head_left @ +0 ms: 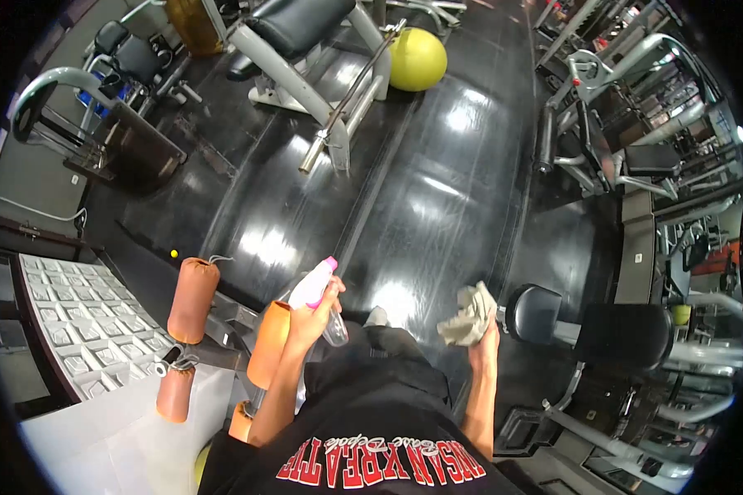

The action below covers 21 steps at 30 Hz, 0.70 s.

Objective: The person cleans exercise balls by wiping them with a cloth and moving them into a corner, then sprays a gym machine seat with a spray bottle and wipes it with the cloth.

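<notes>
Spray bottle [310, 287] inside curled left hand [314, 315], crumpled cloth [468, 317] inside partly curled right hand [486, 339]

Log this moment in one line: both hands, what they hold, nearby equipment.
left hand: holding spray bottle | right hand: holding crumpled cloth | nearby: orange padded roller at left, black pad at right

A smooth plastic bottle [311, 287] at eight o'clock, a crumpled, matt cloth [467, 317] at four; the floor [425, 198] (streaked with reflections) looks glossy.
</notes>
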Tool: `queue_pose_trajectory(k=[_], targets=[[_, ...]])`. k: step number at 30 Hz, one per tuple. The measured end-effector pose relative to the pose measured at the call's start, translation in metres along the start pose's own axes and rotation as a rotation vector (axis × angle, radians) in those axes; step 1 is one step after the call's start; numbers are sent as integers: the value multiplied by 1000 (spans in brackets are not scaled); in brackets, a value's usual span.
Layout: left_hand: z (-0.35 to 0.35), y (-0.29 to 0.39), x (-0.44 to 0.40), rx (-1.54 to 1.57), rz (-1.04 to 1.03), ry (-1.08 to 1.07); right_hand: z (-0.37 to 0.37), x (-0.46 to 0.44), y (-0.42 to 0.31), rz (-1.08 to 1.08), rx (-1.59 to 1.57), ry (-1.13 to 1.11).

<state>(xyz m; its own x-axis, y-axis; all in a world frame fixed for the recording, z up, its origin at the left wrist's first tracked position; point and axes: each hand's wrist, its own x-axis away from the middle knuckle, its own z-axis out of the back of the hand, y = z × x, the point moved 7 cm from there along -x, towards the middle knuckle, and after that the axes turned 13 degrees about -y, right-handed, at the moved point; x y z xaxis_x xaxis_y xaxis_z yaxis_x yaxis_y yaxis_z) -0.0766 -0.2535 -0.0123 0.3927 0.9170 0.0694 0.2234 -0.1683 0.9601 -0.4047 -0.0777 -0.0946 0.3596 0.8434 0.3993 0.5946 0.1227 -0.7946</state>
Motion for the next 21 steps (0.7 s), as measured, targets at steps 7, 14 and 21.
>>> queue_pose_trajectory(k=[7,14,21], targets=[[15,11,-89,-130,-35,188,-81,-179,-116,-56,34,-130],[39,-8,-239,-92,77,366,-116,-369,-147,-173,-74,-156],[45,-18,-426,23,96,442,-141,-542,-195,-227,-5,-96]])
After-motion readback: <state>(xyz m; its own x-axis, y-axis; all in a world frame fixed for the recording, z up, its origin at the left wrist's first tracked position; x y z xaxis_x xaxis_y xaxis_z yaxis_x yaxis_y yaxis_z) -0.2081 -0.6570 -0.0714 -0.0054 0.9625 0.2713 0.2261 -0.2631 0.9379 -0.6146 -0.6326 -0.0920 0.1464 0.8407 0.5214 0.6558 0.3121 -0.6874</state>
